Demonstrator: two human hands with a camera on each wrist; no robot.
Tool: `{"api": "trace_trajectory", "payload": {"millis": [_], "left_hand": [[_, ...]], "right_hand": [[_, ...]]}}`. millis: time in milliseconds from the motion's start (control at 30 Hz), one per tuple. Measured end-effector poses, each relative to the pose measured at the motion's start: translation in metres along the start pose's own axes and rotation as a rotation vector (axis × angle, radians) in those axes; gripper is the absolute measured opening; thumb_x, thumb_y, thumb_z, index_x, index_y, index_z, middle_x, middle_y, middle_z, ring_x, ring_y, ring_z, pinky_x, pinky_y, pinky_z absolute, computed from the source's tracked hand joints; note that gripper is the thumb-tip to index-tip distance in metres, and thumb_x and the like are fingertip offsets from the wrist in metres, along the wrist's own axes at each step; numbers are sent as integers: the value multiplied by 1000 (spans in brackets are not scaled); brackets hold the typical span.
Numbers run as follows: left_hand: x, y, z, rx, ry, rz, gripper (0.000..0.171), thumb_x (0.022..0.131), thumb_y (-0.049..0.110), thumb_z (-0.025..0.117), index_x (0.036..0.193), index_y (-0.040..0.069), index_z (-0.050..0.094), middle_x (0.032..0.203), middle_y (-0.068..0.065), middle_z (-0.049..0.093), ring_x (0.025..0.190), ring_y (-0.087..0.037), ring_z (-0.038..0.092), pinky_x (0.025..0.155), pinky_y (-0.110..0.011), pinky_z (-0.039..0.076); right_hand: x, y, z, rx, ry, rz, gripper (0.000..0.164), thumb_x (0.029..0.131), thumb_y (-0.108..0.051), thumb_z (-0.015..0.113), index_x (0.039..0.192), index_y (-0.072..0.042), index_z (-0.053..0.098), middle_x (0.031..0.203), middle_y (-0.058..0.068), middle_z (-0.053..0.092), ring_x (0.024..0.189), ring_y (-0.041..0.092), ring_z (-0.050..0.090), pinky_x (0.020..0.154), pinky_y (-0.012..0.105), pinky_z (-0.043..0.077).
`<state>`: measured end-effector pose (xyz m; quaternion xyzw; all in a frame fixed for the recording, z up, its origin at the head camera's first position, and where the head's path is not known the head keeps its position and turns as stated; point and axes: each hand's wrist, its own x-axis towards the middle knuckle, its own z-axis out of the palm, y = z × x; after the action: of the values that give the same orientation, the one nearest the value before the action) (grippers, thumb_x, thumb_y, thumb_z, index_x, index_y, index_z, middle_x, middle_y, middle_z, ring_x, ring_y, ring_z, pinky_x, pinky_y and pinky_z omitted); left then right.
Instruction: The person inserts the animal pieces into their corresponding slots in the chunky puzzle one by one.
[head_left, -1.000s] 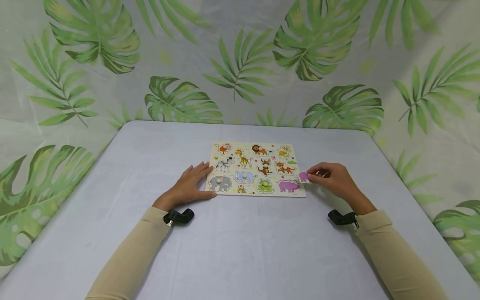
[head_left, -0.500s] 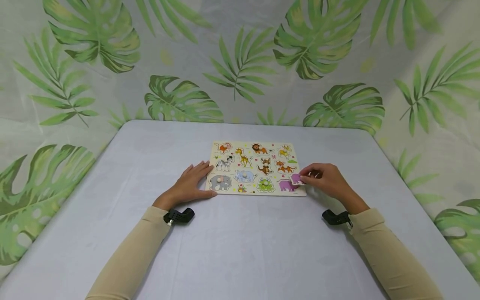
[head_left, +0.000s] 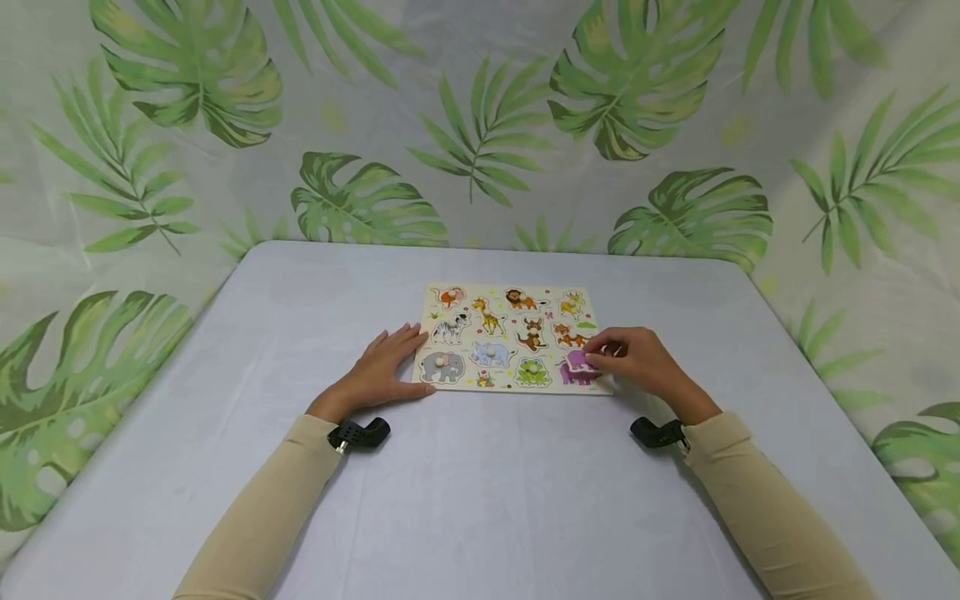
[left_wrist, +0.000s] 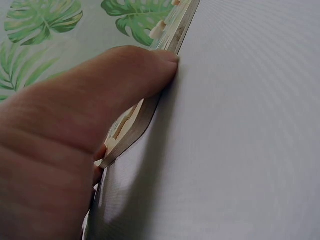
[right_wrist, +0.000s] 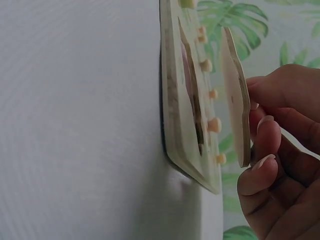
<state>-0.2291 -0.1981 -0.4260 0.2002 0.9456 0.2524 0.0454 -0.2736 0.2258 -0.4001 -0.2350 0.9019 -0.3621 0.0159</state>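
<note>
The wooden animal knob puzzle board (head_left: 542, 390) lies on the table in front of me. My left hand (head_left: 378, 367) rests at its left side, fingers straight along the edge; the left wrist view shows the thumb (left_wrist: 145, 70) touching the board's front edge. My right hand (head_left: 637, 362) pinches a purple hippo puzzle piece (head_left: 577, 360) over the board's front right corner. Beneath it is the purple hippo recess (head_left: 572, 377), partly covered. In the right wrist view the piece (right_wrist: 236, 95) stands clear of the board, its plain back facing the recess (right_wrist: 192, 95). My fingers hide its knob.
Other animal pieces sit in the board, among them a frog (head_left: 532, 372), an elephant (head_left: 441, 367) and a lion (head_left: 522, 298). A white cloth covers the table (head_left: 480, 492). Behind it hangs a leaf-patterned curtain (head_left: 510, 108). Each wrist wears a black camera (head_left: 360, 433).
My right hand has moved left with the hippo piece, from beside the board's right edge to over the hippo recess. The left hand stays where it was.
</note>
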Motion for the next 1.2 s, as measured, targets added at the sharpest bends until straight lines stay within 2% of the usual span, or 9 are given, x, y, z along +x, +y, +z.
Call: {"api": "trace_trajectory", "payload": {"millis": [367, 1200], "left_hand": [[0, 1, 0, -1, 0, 5, 96, 78, 57, 71, 152, 9, 31, 159, -8, 22, 148, -24, 12, 119, -43, 2], [-1, 3, -1, 13, 1, 15, 95, 79, 54, 71, 151, 7, 31, 159, -10, 22, 147, -27, 13, 119, -44, 2]], "right_hand": [[1, 1, 9, 30, -38, -2, 12, 84, -22, 76, 93, -14, 74, 80, -1, 65, 71, 18, 58, 59, 27, 50], [2, 3, 13, 23, -80, -3, 6, 83, -18, 77, 88, -17, 73, 76, -3, 64, 69, 18, 54, 58, 26, 47]]}}
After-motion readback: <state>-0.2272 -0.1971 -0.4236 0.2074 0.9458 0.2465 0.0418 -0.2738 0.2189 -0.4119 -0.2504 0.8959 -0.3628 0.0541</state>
